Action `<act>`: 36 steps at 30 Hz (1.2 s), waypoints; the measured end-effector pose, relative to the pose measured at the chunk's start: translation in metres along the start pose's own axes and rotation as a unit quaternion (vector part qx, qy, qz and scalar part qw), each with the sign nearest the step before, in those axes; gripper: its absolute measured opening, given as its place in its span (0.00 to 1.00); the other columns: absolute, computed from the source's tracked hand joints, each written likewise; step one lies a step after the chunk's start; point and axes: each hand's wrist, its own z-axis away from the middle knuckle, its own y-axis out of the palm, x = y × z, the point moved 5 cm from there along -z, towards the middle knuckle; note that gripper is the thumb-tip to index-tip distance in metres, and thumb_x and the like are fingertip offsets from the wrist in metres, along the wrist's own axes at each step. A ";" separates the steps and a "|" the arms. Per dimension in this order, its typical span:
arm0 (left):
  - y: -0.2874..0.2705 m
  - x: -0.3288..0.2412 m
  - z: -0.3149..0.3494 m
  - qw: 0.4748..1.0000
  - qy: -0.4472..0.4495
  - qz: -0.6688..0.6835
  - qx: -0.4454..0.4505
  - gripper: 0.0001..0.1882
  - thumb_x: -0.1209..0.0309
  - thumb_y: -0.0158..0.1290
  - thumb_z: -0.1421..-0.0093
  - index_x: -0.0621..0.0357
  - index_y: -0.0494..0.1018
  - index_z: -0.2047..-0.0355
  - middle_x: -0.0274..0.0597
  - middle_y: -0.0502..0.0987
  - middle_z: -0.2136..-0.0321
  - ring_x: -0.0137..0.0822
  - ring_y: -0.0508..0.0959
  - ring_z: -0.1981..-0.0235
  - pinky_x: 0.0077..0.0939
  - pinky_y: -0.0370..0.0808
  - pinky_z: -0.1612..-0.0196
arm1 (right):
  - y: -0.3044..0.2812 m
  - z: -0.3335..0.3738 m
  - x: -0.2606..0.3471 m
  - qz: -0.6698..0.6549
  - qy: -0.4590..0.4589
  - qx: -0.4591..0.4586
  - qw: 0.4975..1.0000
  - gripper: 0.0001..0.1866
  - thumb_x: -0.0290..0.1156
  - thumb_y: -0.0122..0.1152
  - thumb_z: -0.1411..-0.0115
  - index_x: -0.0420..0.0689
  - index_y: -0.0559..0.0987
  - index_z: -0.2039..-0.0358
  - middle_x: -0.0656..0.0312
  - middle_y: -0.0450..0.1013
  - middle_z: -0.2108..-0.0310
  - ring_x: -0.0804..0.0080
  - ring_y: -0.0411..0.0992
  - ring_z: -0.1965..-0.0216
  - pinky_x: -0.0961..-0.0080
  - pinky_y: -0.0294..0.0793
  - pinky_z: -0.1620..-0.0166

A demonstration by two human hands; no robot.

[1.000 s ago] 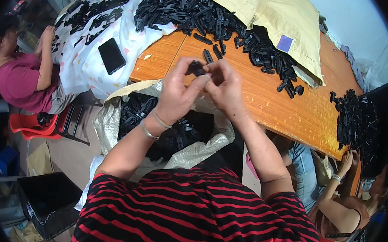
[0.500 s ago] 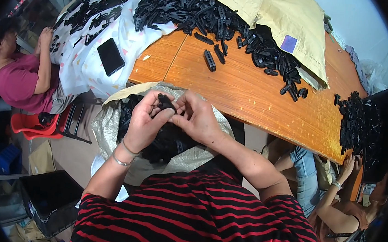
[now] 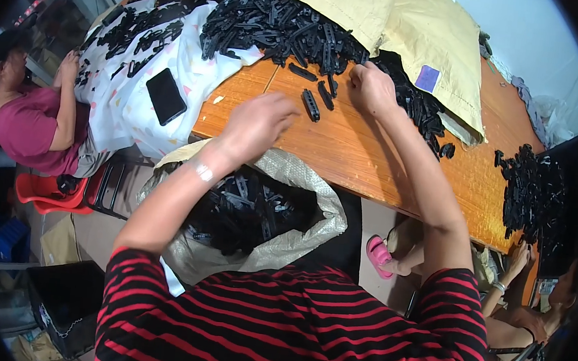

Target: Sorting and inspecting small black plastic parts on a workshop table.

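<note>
My right hand (image 3: 374, 90) reaches out over the table to the edge of the smaller pile of black plastic parts (image 3: 416, 99). Its fingers are curled closed there, and whatever they hold is hidden. Smeared by motion, my left hand (image 3: 256, 126) hangs over the near table edge, above the sack; its fingers are too blurred to read. Below it, the woven sack (image 3: 331, 208) gapes wide, with many black plastic parts (image 3: 259, 202) inside. Between my hands, a few loose black parts (image 3: 311, 105) lie on the wooden table (image 3: 347, 144).
A larger heap of black parts (image 3: 281, 28) spreads at the back, beneath tan paper sacks (image 3: 438, 46). A phone (image 3: 166, 96) rests on a patterned cloth (image 3: 127, 108). Co-workers sit left (image 3: 37, 117) and right (image 3: 517, 317). Another heap (image 3: 535, 195) lies far right.
My hands have parted from over the sack, where they held a small black part together. The right went forward to the pile, the left up toward the table edge. The sack's contents now show.
</note>
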 end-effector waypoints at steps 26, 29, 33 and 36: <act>0.061 0.073 -0.021 0.924 -0.205 0.322 -0.018 0.06 0.73 0.54 0.40 0.63 0.72 0.65 0.41 0.78 0.70 0.34 0.80 0.72 0.25 0.77 0.68 | 0.006 -0.018 0.016 -0.005 -0.061 0.150 0.987 0.17 0.34 0.70 0.53 0.40 0.72 0.69 0.49 0.75 0.71 0.52 0.76 0.67 0.61 0.74 0.66; 0.058 0.062 -0.008 0.784 -0.339 0.520 -0.002 0.07 0.72 0.51 0.37 0.63 0.72 0.62 0.39 0.78 0.70 0.26 0.79 0.73 0.21 0.79 0.71 | -0.014 0.005 0.042 -0.147 -0.002 0.118 0.982 0.17 0.34 0.72 0.54 0.41 0.73 0.69 0.51 0.74 0.73 0.52 0.75 0.68 0.63 0.72 0.68; 0.046 0.045 -0.004 0.766 -0.323 0.555 0.028 0.10 0.71 0.50 0.36 0.64 0.72 0.57 0.40 0.78 0.69 0.26 0.79 0.73 0.19 0.79 0.71 | -0.040 0.035 0.089 -0.235 -0.146 -0.075 0.958 0.12 0.24 0.69 0.51 0.40 0.74 0.67 0.57 0.72 0.74 0.66 0.73 0.75 0.74 0.72 0.72; 0.047 0.042 0.000 0.738 -0.317 0.596 0.028 0.12 0.71 0.49 0.35 0.66 0.72 0.54 0.41 0.78 0.67 0.27 0.80 0.70 0.17 0.79 0.67 | -0.046 0.045 0.105 -0.225 -0.146 -0.100 0.958 0.12 0.24 0.69 0.51 0.40 0.75 0.66 0.58 0.72 0.72 0.67 0.74 0.76 0.73 0.73 0.71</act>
